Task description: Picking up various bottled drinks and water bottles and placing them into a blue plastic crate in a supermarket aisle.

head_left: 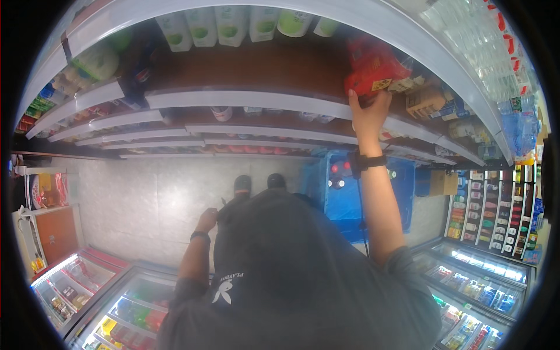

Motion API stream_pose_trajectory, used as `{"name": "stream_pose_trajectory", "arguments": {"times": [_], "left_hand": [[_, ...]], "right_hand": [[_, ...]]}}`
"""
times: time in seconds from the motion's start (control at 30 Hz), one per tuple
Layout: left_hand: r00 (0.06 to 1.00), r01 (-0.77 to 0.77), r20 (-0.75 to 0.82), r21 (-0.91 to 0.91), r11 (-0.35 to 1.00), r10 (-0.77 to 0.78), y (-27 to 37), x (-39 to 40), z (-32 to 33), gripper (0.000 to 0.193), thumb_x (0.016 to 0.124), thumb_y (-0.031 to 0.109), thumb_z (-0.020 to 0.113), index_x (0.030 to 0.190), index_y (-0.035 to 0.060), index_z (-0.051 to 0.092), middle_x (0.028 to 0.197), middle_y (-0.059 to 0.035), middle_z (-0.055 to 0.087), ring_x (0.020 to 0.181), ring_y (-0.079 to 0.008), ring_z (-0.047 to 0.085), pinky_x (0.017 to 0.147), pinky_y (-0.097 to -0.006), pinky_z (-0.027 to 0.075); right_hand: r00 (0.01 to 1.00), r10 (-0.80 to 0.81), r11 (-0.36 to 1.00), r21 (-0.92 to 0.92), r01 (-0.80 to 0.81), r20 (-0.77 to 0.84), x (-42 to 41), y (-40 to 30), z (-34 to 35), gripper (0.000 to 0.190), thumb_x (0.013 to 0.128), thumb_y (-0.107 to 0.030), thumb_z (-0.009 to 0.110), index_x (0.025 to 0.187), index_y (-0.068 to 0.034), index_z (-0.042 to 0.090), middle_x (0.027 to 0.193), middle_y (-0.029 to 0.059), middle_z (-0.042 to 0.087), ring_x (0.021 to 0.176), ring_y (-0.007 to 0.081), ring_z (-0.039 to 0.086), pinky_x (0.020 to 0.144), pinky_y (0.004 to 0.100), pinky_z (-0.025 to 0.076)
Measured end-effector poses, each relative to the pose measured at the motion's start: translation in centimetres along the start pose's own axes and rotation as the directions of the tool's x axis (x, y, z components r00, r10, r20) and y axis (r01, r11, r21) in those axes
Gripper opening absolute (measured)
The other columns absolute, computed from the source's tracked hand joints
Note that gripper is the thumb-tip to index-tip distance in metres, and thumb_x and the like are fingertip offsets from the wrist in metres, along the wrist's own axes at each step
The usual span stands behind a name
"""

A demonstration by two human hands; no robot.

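Observation:
My right hand is raised to a brown shelf board with a pale front edge, its fingers on the lower part of a red plastic package. Whether the hand bears the package's weight or only touches it, I cannot tell. Several white and green bottles stand further left at the back of that shelf. A brown cardboard box sits right of the package. My left hand hangs low beside my body over the grey floor, and its fingers look curled; whether something is in it cannot be made out.
A blue plastic crate with a few bottles stands on the floor below my right arm. A cardboard box is right of it. Lit glass-fronted coolers are behind me on both sides. Lower shelf edges run across in front of me.

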State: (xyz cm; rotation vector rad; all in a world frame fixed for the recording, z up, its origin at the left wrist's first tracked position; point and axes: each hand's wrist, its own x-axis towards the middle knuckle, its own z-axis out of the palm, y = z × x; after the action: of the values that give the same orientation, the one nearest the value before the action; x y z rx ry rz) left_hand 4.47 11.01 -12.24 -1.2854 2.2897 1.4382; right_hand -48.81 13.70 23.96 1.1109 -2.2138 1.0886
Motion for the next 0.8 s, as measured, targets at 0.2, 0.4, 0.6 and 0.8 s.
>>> {"name": "stream_pose_trajectory", "arguments": {"times": [0.2, 0.4, 0.6, 0.8], "left_hand": [[1.000, 0.009, -0.028, 0.008, 1.000, -0.009, -0.1, -0.2, 0.6, 0.025, 0.084, 0.014, 0.043, 0.101, -0.0009, 0.053, 0.088, -0.0109, 0.061, 0.081, -0.0185, 0.057, 0.071, -0.0278, 0.044], [0.998, 0.026, -0.062, -0.011, 1.000, -0.027, -0.2, -0.5, 1.2, 0.027, 0.084, 0.015, 0.043, 0.102, -0.0022, 0.053, 0.088, -0.0117, 0.061, 0.080, -0.0192, 0.058, 0.071, -0.0283, 0.045], [0.992, 0.029, -0.125, -0.038, 0.999, -0.034, -2.3, -0.4, 3.2, 0.028, 0.085, 0.019, 0.046, 0.101, -0.0033, 0.053, 0.088, -0.0123, 0.062, 0.079, -0.0190, 0.058, 0.071, -0.0281, 0.045], [0.991, 0.085, -0.104, -0.049, 0.995, -0.090, -0.7, -0.8, 2.6, 0.024, 0.083, 0.019, 0.045, 0.094, 0.0001, 0.054, 0.092, -0.0153, 0.059, 0.087, -0.0257, 0.055, 0.075, -0.0337, 0.045]], "right_hand": [[1.000, -0.020, 1.000, 0.019, 0.021, -0.011, -0.1, 0.4, 0.3, 0.049, 0.064, -0.030, 0.073, 0.088, 0.000, 0.042, 0.088, 0.0143, 0.043, 0.078, 0.0309, 0.046, 0.067, 0.0396, 0.039], [0.998, -0.044, 0.999, 0.026, 0.046, -0.052, -0.6, 0.5, 0.5, 0.054, 0.062, -0.027, 0.074, 0.093, 0.001, 0.040, 0.100, 0.0177, 0.040, 0.093, 0.0344, 0.042, 0.079, 0.0418, 0.036], [0.992, -0.077, 0.996, 0.033, 0.081, -0.103, -0.5, -0.2, 0.6, 0.053, 0.063, -0.023, 0.073, 0.097, 0.001, 0.041, 0.103, 0.0180, 0.040, 0.098, 0.0335, 0.039, 0.083, 0.0410, 0.034], [0.992, -0.080, 0.996, 0.022, 0.082, -0.102, -0.9, 0.1, 0.6, 0.056, 0.062, -0.027, 0.075, 0.094, 0.001, 0.039, 0.107, 0.0202, 0.037, 0.099, 0.0359, 0.040, 0.083, 0.0424, 0.036]]}}
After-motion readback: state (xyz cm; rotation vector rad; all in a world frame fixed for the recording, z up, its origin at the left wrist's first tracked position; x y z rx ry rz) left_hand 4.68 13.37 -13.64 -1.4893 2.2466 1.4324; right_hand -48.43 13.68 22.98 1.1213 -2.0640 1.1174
